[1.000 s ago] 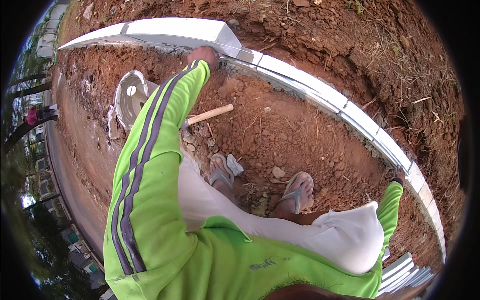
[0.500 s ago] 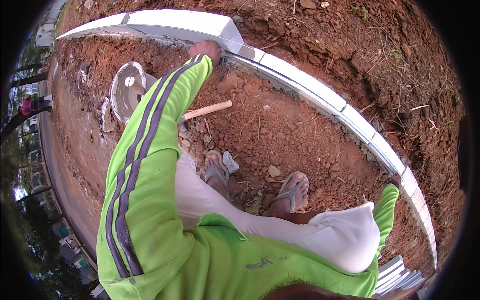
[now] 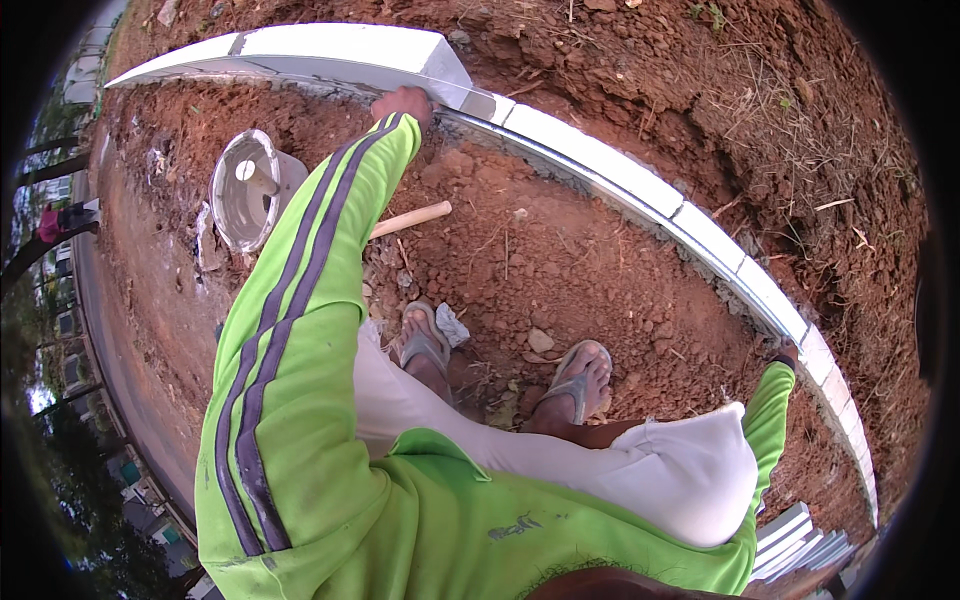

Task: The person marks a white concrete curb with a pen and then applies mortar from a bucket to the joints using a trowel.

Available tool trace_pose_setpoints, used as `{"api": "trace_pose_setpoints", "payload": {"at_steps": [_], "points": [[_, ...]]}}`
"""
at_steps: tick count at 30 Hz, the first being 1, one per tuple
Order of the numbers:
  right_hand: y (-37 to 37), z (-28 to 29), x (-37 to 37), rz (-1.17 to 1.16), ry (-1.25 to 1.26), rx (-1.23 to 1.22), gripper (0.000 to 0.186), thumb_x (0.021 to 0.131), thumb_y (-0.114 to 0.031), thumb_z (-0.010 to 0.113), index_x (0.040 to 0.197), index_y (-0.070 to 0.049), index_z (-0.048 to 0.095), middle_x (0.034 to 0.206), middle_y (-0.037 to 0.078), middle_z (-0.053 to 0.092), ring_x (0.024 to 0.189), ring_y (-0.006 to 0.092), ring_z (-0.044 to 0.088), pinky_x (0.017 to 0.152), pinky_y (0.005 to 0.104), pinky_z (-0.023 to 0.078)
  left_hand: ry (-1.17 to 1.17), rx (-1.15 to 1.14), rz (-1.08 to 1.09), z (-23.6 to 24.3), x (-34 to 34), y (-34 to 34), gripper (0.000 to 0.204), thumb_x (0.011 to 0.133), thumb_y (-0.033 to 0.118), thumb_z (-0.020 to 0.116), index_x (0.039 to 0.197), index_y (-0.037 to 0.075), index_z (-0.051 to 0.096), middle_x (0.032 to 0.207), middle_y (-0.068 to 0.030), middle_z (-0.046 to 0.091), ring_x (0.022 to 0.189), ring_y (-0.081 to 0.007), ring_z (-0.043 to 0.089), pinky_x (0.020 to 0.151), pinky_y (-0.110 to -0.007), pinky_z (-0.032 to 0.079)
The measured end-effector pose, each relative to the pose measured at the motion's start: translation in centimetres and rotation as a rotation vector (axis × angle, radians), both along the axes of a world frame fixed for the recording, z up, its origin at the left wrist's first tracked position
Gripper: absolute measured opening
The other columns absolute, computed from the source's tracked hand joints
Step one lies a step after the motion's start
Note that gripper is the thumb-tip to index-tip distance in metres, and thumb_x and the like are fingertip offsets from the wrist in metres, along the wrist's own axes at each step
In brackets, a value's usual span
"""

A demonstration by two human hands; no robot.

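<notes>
A row of white blocks (image 3: 610, 160) curves through the view, with a taller white block (image 3: 380, 50) at its upper left. Along the row's near side runs a long, thin straightedge bar (image 3: 575, 172). At its far left end, beside the taller block, my left hand (image 3: 404, 104) is closed on the bar. Toward the lower right, my right hand (image 3: 788, 350), with a dark band at the wrist, grips the bar's other end; most of its fingers are hidden. A light wooden handle (image 3: 412, 219) lies on the soil, partly behind my left sleeve.
A mortar-smeared bucket (image 3: 245, 195) with a light rod in it lies left of my left arm. Red soil and stones (image 3: 540, 341) surround my sandalled feet (image 3: 580, 385). Stacked pale lengths (image 3: 800, 545) sit at lower right. A road (image 3: 115, 370) and a distant person (image 3: 50, 225) are at left.
The whole scene has shifted slightly to the left and down in view. Both hands keep their places along the blocks.
</notes>
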State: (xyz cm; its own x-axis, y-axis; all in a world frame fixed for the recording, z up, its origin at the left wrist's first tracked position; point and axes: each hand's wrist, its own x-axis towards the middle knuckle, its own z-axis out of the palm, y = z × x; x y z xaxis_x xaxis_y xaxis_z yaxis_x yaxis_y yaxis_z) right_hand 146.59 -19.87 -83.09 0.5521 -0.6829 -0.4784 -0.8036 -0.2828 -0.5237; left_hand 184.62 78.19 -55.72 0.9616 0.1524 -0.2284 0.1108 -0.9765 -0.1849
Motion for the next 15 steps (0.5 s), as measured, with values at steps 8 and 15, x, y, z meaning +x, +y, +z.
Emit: {"api": "trace_pose_setpoints", "payload": {"at_steps": [8, 15], "points": [[5.3, -3.2, -3.1, 0.186, -0.512, 0.638, 0.043, 0.099, -0.013, 0.059, 0.139, 0.0, 0.053, 0.132, 0.013, 0.064, 0.079, 0.021, 0.068, 0.062, 0.0369, 0.053, 0.051, 0.1, 0.014, -0.1, -1.7, 1.3, 0.053, 0.093, 0.054, 0.06, 0.111, 0.006, 0.072, 0.112, -0.0197, 0.071, 0.105, -0.0368, 0.069, 0.089, -0.049, 0.055], [5.4, 0.0, -0.8, -0.215, -0.041, 0.195, 0.04, 0.104, -0.019, 0.051, 0.14, -0.001, 0.05, 0.136, 0.015, 0.061, 0.088, 0.021, 0.069, 0.056, 0.0367, 0.05, 0.025, 0.018, -0.015, -1.2, 0.0, 1.2, 0.053, 0.093, 0.054, 0.06, 0.11, 0.006, 0.072, 0.114, -0.0198, 0.071, 0.106, -0.0382, 0.069, 0.09, -0.049, 0.055]]}}
